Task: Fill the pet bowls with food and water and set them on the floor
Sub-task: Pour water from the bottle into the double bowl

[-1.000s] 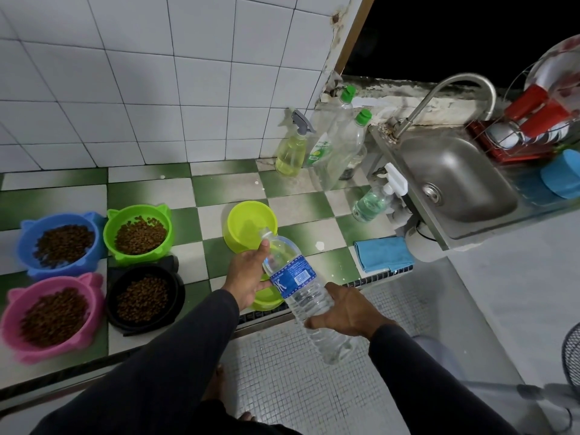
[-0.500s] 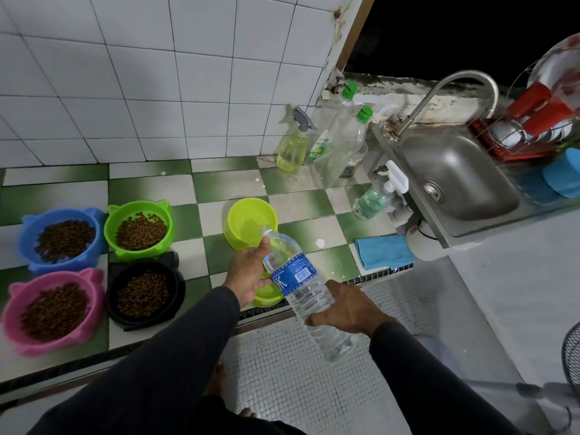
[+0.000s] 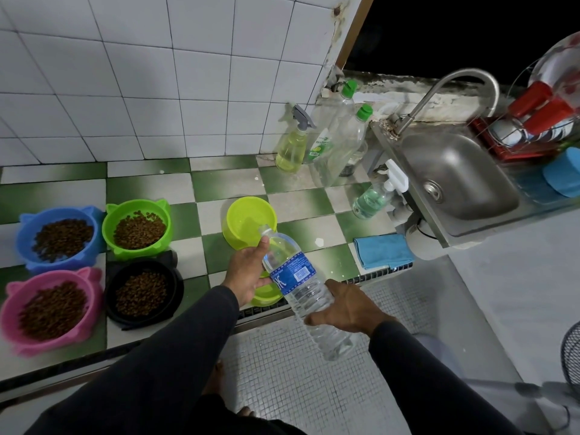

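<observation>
On the green-and-white checkered floor stand four kibble-filled bowls: blue [image 3: 59, 237], green [image 3: 138, 227], pink [image 3: 50, 309] and black [image 3: 142, 291]. A yellow-green bowl [image 3: 248, 219] sits to their right; whether it holds water I cannot tell. A clear water bottle [image 3: 301, 284] with a blue label is tilted, its mouth over that bowl's near rim. My left hand [image 3: 246, 274] grips the bottle's shoulder, thumb by the neck. My right hand [image 3: 345, 309] holds its lower body. A second lime bowl [image 3: 270, 295] lies mostly hidden under my left hand and the bottle.
Against the tiled wall stand a spray bottle [image 3: 290, 149] and two green-capped bottles [image 3: 340, 146]. A pump bottle [image 3: 372, 199] and a blue cloth [image 3: 383, 251] lie beside the low steel sink [image 3: 452, 180]. A dish rack [image 3: 533, 120] is far right, a fan [image 3: 569, 356] at the lower right.
Both hands and the bottle keep almost the same pose. The view has drifted slightly, so the bowls sit a little lower in frame.
</observation>
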